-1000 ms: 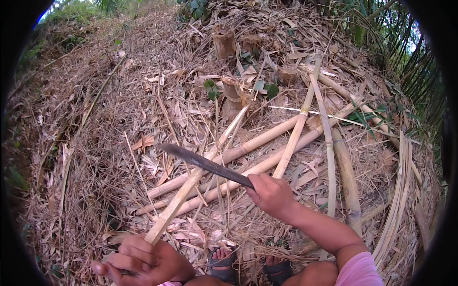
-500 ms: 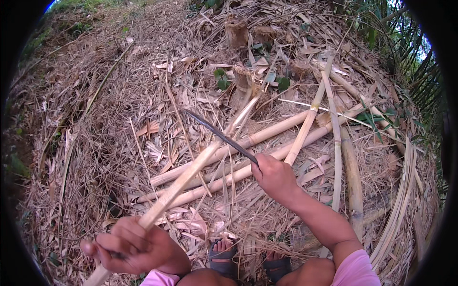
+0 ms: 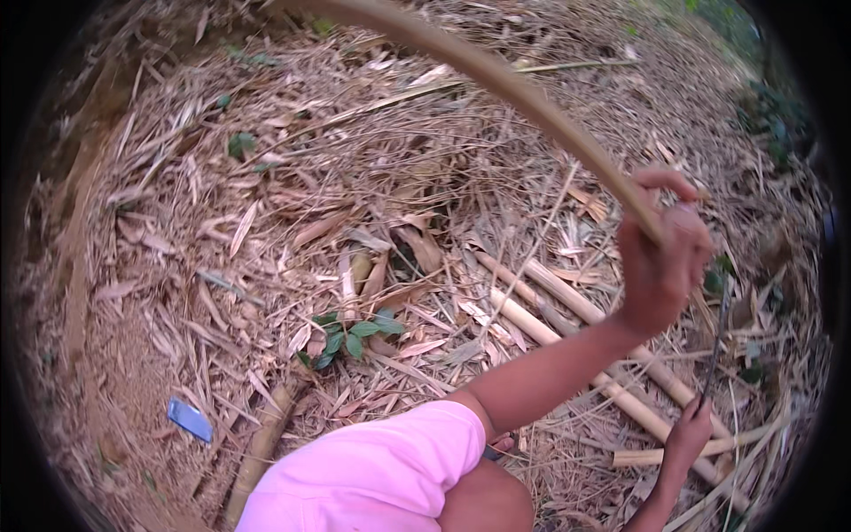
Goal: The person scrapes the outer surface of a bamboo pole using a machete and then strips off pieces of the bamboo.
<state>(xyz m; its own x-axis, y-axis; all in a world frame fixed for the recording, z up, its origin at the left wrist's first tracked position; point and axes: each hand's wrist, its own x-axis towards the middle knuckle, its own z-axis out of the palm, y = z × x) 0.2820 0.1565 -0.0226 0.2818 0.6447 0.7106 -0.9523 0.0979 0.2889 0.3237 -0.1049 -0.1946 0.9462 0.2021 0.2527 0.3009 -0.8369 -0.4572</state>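
A: Left hand [image 3: 660, 257] clamped on bamboo pole [image 3: 496, 75], lifted, arcing away up-left. Right hand [image 3: 690, 434] closed on machete [image 3: 714, 341], blade pointing up beneath it.

B: Advice: keep blade away from left forearm; swing pole wide.

bamboo poles [image 3: 567, 306] lie right of leafy sprig [image 3: 347, 335], flat card [image 3: 190, 418] left.
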